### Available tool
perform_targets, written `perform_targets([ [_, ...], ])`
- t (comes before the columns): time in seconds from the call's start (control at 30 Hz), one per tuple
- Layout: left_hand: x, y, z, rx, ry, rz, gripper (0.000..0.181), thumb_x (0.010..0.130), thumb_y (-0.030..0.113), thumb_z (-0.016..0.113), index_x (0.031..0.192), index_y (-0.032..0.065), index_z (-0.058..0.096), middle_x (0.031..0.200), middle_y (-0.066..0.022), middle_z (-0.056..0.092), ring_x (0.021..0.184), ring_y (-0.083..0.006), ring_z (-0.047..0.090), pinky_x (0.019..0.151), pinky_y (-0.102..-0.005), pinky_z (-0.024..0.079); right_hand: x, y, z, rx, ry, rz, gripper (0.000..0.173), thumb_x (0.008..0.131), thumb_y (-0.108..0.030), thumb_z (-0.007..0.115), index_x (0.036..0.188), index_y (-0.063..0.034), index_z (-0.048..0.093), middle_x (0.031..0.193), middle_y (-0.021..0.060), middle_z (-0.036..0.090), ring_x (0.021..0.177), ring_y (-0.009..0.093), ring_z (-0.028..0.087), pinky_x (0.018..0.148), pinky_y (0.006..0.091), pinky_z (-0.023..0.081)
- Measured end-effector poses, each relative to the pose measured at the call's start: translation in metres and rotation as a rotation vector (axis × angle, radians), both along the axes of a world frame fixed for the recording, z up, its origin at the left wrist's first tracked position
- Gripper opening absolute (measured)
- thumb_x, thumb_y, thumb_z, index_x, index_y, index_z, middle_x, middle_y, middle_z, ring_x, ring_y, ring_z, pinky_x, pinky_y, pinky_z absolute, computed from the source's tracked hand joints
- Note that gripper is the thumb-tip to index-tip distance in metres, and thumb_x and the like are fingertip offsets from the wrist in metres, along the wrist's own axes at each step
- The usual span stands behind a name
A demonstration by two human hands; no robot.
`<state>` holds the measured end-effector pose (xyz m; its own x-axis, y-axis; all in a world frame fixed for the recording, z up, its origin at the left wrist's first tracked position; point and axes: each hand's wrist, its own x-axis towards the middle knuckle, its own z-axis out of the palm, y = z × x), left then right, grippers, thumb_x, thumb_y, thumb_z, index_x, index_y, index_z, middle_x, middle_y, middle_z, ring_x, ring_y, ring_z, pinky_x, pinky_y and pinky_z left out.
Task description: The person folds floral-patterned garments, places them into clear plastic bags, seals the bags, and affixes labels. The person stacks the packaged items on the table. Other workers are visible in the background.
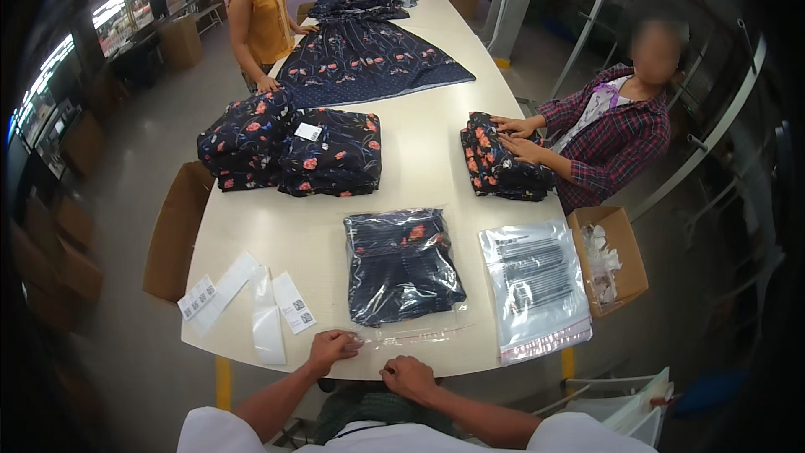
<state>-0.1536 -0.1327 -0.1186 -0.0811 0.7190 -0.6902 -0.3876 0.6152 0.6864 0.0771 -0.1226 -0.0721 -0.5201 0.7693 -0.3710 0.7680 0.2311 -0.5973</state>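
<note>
A folded dark floral garment in a clear plastic bag [405, 267] lies on the white table, its open-looking flap edge towards me. My left hand [333, 352] pinches the bag's near left corner between thumb and fingers. My right hand [405, 376] is curled at the table's front edge, just below the flap; whether it holds anything is unclear. To the left lie strips of white labels [292, 303] with printed codes, and a glossy backing strip [268, 321]. A stack of clear printed plastic bags [538, 289] lies to the right.
Folded floral garments [330, 154] are piled at the left, and another pile [481, 157] lies under a co-worker's hands [525, 141] at the right. A second co-worker stands behind a spread floral garment [377, 66]. Cardboard boxes [170, 233] flank the table.
</note>
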Motion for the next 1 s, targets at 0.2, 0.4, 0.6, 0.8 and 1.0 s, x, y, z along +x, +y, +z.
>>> perform_targets([
  [0.2, 0.004, -0.006, 0.010, 0.046, 0.104, 0.058, 0.022, 0.096, 0.012, 0.057, 0.104, -0.0069, 0.066, 0.096, -0.0143, 0.071, 0.093, -0.0253, 0.073, 0.076, -0.0353, 0.062, 0.050, 0.003, 0.000, -0.110, -0.019, -0.069, 0.029, 0.087, -0.036, 0.059, 0.092, -0.0105, 0.073, 0.095, 0.0133, 0.069, 0.094, 0.033, 0.066, 0.078, 0.0498, 0.054],
  [0.4, 0.005, -0.008, -0.002, 0.070, 0.095, 0.084, 0.021, 0.097, 0.012, 0.057, 0.102, -0.0068, 0.065, 0.101, -0.0147, 0.070, 0.093, -0.0281, 0.073, 0.077, -0.0376, 0.062, 0.050, 0.016, -0.006, -0.064, -0.136, 0.023, 0.029, 0.084, -0.039, 0.066, 0.087, -0.0108, 0.073, 0.089, 0.0119, 0.071, 0.087, 0.033, 0.068, 0.074, 0.0477, 0.054],
  [0.6, 0.001, -0.008, -0.004, 0.084, -0.010, 0.022, 0.017, 0.094, 0.011, 0.064, 0.103, -0.0040, 0.065, 0.099, -0.0110, 0.069, 0.095, -0.0279, 0.072, 0.079, -0.0391, 0.063, 0.038, 0.027, -0.003, -0.104, -0.202, -0.054, 0.034, 0.083, -0.044, 0.066, 0.087, -0.0111, 0.073, 0.091, 0.0132, 0.071, 0.085, 0.034, 0.068, 0.072, 0.0487, 0.054],
  [0.8, 0.002, -0.013, -0.003, 0.110, 0.049, 0.040, 0.021, 0.093, 0.006, 0.062, 0.109, -0.0068, 0.063, 0.102, -0.0134, 0.070, 0.096, -0.0237, 0.071, 0.082, -0.0345, 0.061, 0.036, 0.030, 0.009, -0.138, -0.117, -0.113, 0.032, 0.084, -0.037, 0.066, 0.100, -0.0104, 0.072, 0.096, 0.0129, 0.070, 0.089, 0.034, 0.068, 0.077, 0.0464, 0.054],
  [1.0, -0.003, -0.016, -0.007, 0.141, 0.021, 0.001, 0.029, 0.090, 0.004, 0.061, 0.117, -0.0075, 0.061, 0.105, -0.0156, 0.072, 0.097, -0.0213, 0.071, 0.085, -0.0317, 0.060, -0.016, 0.028, 0.015, 0.154, 0.257, -0.090, 0.021, 0.087, -0.021, 0.066, 0.105, -0.0115, 0.070, 0.097, 0.0082, 0.066, 0.090, 0.028, 0.067, 0.078, 0.0403, 0.054],
])
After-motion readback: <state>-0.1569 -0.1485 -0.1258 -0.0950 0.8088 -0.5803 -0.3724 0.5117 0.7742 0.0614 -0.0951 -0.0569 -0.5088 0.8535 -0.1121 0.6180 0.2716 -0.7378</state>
